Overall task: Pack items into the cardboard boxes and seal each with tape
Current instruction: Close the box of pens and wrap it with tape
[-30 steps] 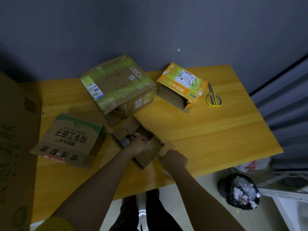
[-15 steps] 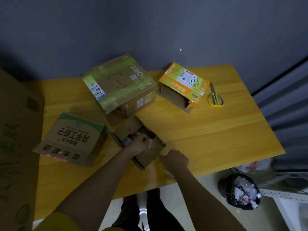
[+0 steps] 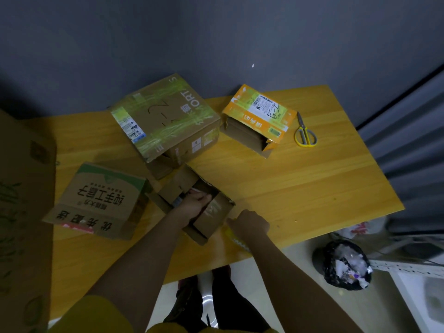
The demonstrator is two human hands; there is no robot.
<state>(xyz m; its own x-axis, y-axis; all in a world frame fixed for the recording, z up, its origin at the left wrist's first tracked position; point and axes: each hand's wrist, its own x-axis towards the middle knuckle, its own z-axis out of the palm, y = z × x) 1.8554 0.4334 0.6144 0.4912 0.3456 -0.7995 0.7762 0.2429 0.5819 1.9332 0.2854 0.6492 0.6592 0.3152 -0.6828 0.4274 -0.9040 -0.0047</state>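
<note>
A small brown cardboard box (image 3: 212, 221) lies open near the front edge of the wooden table (image 3: 300, 188). My left hand (image 3: 194, 205) reaches into it, fingers curled round a small pink-and-white item (image 3: 195, 191) that is mostly hidden. My right hand (image 3: 249, 224) sits just right of the box as a fist, over a yellowish object (image 3: 237, 240) at the table's edge. What that object is I cannot tell. Nothing that is plainly a tape roll shows.
A large taped box (image 3: 165, 118) stands behind the small one, with an orange box (image 3: 257, 116) on its side to the right. Yellow-handled scissors (image 3: 305, 133) lie beyond it. A green-topped printed box (image 3: 96, 200) is at left, a big carton (image 3: 21, 212) at far left, and a bin (image 3: 343, 265) on the floor.
My left hand has shifted slightly inside the small box. The right hand stays beside the box.
</note>
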